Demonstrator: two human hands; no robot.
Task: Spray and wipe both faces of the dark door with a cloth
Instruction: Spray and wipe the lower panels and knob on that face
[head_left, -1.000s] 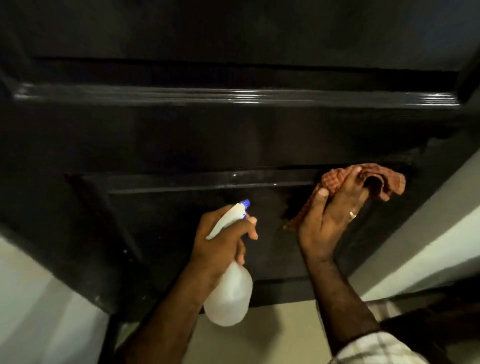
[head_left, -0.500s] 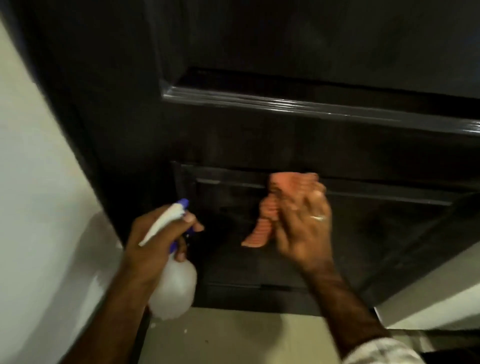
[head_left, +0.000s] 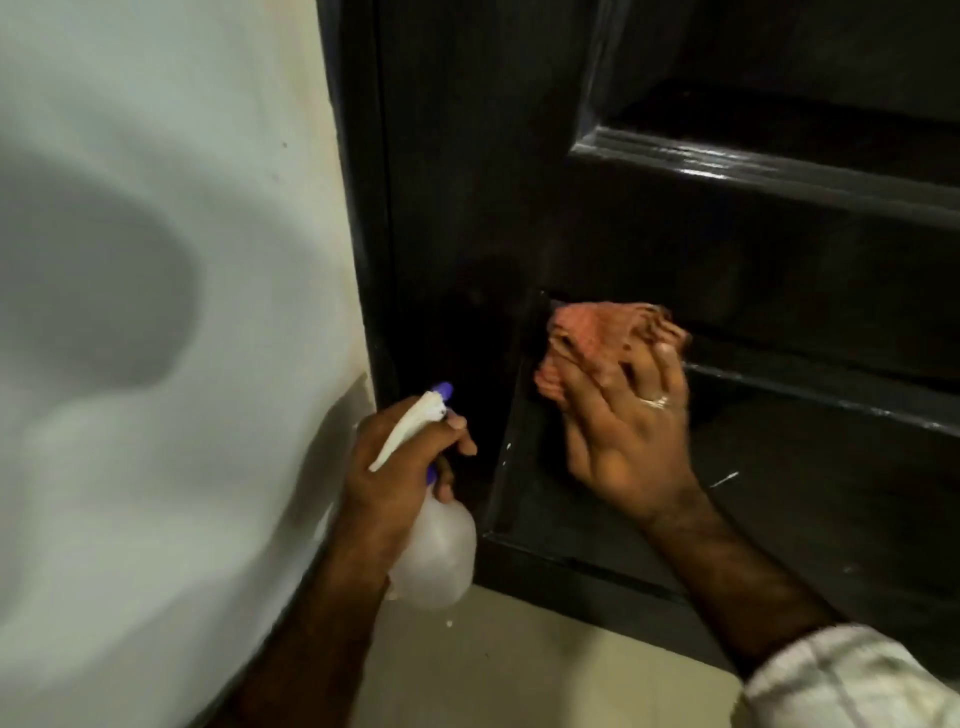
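Head view: the dark door fills the right of the frame, its left edge beside the pale wall, its foot at the floor. The orange cloth is pressed against the upper left corner of the lowest recessed panel by the right hand; its fingers are spread and laid flat over the bunched fabric, which is pinned rather than gripped. The spray bottle is held by the left hand, fingers clamped around its neck, forefinger over the trigger. The bottle's long axis is seen to run from lower right to upper left, with the blue nozzle pointed up and away toward the door's left stile. Risk, as judged: a squeeze at this angle could send mist onto the wall instead of the panel; the loosely pinned cloth could slip off the moulding edge and skip the corner groove. Only one face is in view.
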